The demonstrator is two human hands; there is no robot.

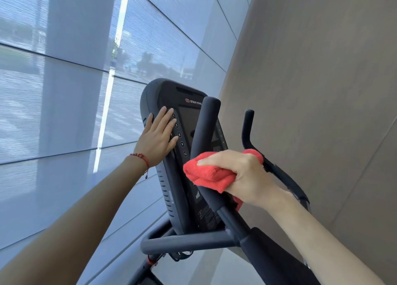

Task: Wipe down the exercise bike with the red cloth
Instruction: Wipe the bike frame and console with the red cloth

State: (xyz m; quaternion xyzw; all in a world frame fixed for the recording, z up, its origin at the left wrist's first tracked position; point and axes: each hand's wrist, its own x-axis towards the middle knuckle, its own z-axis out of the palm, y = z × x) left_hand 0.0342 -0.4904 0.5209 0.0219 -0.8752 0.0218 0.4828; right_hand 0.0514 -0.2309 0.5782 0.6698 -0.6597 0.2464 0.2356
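Left hand [158, 138]: open grip, flat on console [171, 155], 9 o'clock.
Right hand [240, 175]: grip closed around red cloth [206, 173] on handlebar [204, 134].

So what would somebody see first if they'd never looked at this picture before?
Probably the bright red folded cloth, because the right hand presses it against the black padded handlebar in the middle. Next, the left hand lies flat on the left edge of the dark grey bike console, beside its round number buttons. Big shaded windows fill the left side.

Sunlit shaded windows [64, 69], beige wall [322, 69]
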